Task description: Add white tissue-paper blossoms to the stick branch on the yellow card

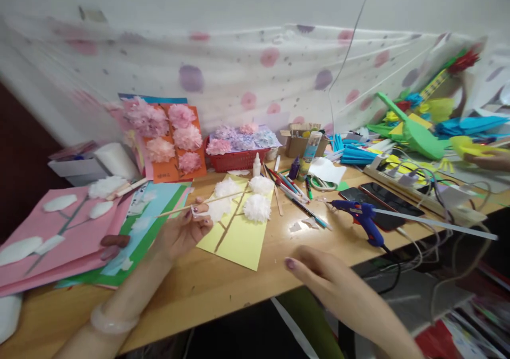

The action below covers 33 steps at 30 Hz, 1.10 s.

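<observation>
My left hand point(193, 225) is closed in a pinch on a thin wooden stick point(223, 197) that slants up to the right. A small white bit shows at those fingers; I cannot make out what it is. Under the stick lies a yellow card point(247, 247) bearing a brown branch shape and white paper pompoms point(257, 208). Low over the table's front edge, my right hand point(319, 268) appears empty, its thumb stretched out and its other fingers partly hidden. To its right rests a blue hot glue gun point(360, 218) with a long glue stick in its back.
Pink sheets point(87, 231) with white paper shapes lie at left. A red basket point(235, 161) of paper flowers stands behind, near pens point(292, 191) and a white glue bottle point(256, 165). Phones point(390, 199) and a power strip point(422, 194) sit at right; another person's hand point(490, 160) is beyond.
</observation>
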Each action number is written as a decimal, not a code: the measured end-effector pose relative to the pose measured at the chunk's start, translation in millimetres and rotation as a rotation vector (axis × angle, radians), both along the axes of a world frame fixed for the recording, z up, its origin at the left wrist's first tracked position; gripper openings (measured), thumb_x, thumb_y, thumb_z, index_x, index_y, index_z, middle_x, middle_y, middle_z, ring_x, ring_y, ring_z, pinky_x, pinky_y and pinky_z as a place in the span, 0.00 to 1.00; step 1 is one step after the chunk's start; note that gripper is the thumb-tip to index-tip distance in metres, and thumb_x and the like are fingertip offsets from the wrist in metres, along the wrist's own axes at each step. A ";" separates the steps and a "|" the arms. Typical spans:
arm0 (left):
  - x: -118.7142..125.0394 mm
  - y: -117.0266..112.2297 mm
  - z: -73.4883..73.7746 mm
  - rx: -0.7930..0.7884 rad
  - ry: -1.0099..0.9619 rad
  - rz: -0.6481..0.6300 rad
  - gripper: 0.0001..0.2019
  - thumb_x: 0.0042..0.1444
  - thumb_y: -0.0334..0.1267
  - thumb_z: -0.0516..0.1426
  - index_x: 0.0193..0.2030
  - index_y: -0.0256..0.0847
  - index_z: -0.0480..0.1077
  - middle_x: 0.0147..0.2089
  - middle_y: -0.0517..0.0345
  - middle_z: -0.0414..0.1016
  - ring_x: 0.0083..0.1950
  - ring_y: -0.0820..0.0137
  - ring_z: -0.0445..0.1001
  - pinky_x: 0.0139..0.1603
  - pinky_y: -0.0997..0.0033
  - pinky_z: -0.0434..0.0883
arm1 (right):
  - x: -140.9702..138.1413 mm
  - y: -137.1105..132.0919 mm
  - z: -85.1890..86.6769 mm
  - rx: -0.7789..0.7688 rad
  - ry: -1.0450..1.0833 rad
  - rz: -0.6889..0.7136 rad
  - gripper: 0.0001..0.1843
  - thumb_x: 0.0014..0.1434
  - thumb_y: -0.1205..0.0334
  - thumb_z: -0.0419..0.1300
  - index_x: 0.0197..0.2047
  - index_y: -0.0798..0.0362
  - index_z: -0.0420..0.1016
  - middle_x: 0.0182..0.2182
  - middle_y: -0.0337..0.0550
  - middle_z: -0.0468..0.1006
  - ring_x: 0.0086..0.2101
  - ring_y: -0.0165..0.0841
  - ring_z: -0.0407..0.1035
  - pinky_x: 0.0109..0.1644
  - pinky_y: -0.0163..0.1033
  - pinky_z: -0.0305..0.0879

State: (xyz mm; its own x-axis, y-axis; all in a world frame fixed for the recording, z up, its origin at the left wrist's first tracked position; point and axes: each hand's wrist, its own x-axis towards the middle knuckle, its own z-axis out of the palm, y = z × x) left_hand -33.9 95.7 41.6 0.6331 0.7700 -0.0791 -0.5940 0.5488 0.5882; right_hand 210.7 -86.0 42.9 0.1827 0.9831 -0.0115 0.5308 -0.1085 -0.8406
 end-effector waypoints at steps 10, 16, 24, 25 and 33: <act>26.6 -19.6 8.3 0.207 0.120 -0.196 0.22 0.36 0.30 0.72 0.38 0.42 0.71 0.26 0.67 0.68 0.28 0.78 0.71 0.35 0.78 0.72 | -49.5 131.2 8.7 0.096 1.163 0.318 0.21 0.59 0.43 0.56 0.35 0.54 0.74 0.21 0.34 0.68 0.17 0.24 0.57 0.20 0.31 0.51; 21.2 13.9 1.3 0.327 0.223 0.072 0.26 0.38 0.30 0.72 0.47 0.42 0.73 0.30 0.65 0.74 0.30 0.77 0.75 0.37 0.78 0.74 | -2.4 177.1 16.7 0.318 1.194 0.132 0.17 0.54 0.50 0.61 0.21 0.53 0.69 0.15 0.34 0.66 0.17 0.24 0.58 0.22 0.30 0.56; 17.6 32.1 -23.9 0.384 0.380 0.405 0.23 0.36 0.26 0.71 0.41 0.37 0.71 0.29 0.63 0.76 0.32 0.77 0.75 0.39 0.80 0.72 | 29.1 195.5 -24.1 0.405 0.975 0.037 0.29 0.55 0.43 0.58 0.11 0.51 0.60 0.06 0.32 0.52 0.10 0.23 0.46 0.15 0.32 0.41; 17.1 31.6 -24.2 0.415 0.399 0.434 0.24 0.35 0.27 0.72 0.40 0.37 0.71 0.29 0.63 0.76 0.31 0.78 0.75 0.38 0.81 0.72 | 27.5 196.1 -27.5 0.389 0.976 0.038 0.29 0.55 0.43 0.57 0.11 0.51 0.60 0.06 0.32 0.52 0.10 0.22 0.45 0.15 0.32 0.41; 15.3 28.8 -26.7 0.671 0.631 0.457 0.24 0.35 0.35 0.71 0.40 0.38 0.69 0.29 0.63 0.75 0.33 0.74 0.74 0.38 0.74 0.71 | 10.0 200.9 -39.1 0.339 1.016 0.055 0.30 0.60 0.45 0.54 0.12 0.52 0.59 0.07 0.32 0.53 0.10 0.22 0.46 0.15 0.31 0.41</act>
State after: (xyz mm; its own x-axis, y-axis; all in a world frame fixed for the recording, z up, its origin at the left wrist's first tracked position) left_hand -18.6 124.5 14.9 0.2606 0.9352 0.2396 -0.1400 -0.2090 0.9679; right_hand 220.8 114.9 3.8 0.1965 0.9702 0.1420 -0.4369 0.2162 -0.8732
